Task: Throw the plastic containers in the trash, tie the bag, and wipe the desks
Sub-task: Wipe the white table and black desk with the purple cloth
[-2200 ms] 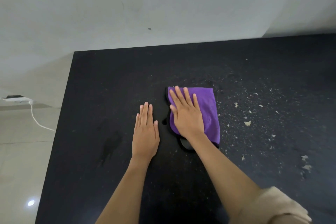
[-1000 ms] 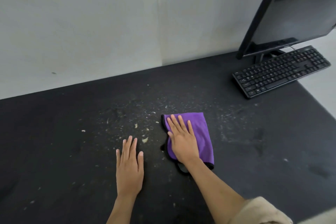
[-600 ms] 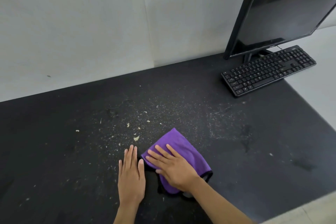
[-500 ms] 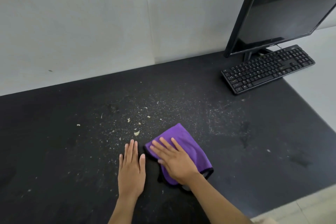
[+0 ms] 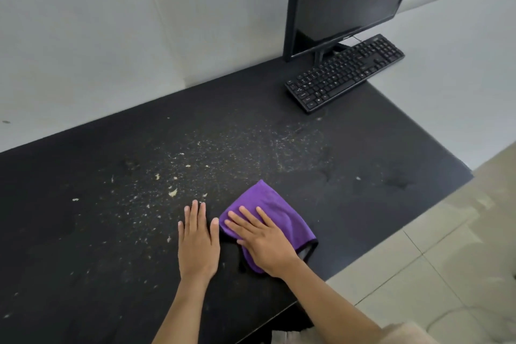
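The right hand [image 5: 264, 244] lay flat on a folded purple cloth [image 5: 275, 211], fingers straight and slightly spread, pressing it against the black desk [image 5: 83, 246] near the front edge. The cloth had a dark trim showing at its near right corner and its far corner pointed away from the person. The left hand [image 5: 198, 243] rested palm down on the bare desk just beside the cloth, fingers straight and close together, holding nothing. Pale crumbs [image 5: 173, 192] and fine dust were scattered across the desk beyond and to the left of both hands, reaching toward the far right. At the far right end of the desk stood a dark monitor [image 5: 343, 0], with a black keyboard [image 5: 344, 72] lying just in front of it, well apart from the cloth. A grey wall [image 5: 97, 36] ran behind the desk, and tiled floor [image 5: 432, 254] showed to the right.
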